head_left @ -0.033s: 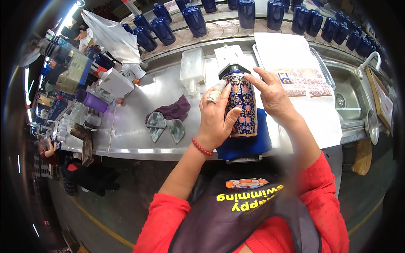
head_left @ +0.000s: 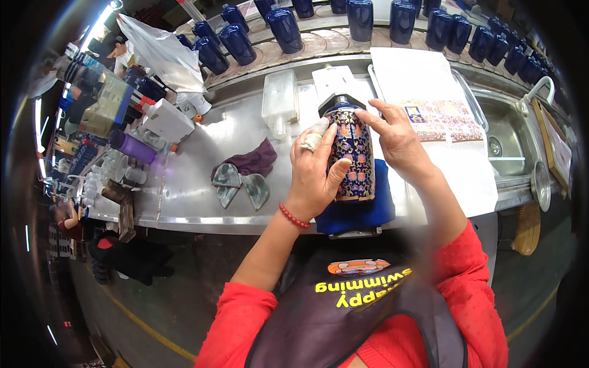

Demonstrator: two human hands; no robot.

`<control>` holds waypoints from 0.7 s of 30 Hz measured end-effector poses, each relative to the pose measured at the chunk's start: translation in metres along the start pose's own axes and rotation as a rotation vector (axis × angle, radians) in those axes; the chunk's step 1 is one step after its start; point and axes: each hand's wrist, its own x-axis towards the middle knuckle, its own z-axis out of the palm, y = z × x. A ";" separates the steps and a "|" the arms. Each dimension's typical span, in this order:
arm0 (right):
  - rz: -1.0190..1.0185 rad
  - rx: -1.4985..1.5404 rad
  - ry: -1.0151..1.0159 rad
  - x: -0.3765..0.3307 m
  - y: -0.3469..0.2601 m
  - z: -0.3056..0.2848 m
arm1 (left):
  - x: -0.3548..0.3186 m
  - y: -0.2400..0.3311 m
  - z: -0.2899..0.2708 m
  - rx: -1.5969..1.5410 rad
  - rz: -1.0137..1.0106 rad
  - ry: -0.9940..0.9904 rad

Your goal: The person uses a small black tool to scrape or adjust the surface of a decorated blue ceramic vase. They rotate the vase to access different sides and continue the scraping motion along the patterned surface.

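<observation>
A dark blue bottle (head_left: 354, 156) with an orange and gold floral pattern lies on its side on a blue cloth (head_left: 359, 211), its neck pointing away from me against a white stand (head_left: 333, 80) with a dark bracket. My left hand (head_left: 316, 165) grips the bottle's left side, thumb across the body. A whitish wrap covers one of its fingers. At the bottle's right shoulder, my right hand (head_left: 396, 132) touches with a fingertip, its fingers apart. To the right lies a white paper sheet (head_left: 457, 175) with similar patterned prints on it.
Plain blue bottles (head_left: 284, 30) stand in a row on a conveyor (head_left: 325, 42) behind the bench. A clear empty bottle (head_left: 280, 98), a purple cloth (head_left: 254, 159) and greenish pads (head_left: 254, 189) lie left. A sink (head_left: 512, 138) is right; a purple flask (head_left: 132, 147) stands far left.
</observation>
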 end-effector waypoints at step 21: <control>-0.127 -0.062 -0.006 0.016 0.000 -0.007 | 0.000 -0.001 0.000 0.071 -0.009 -0.038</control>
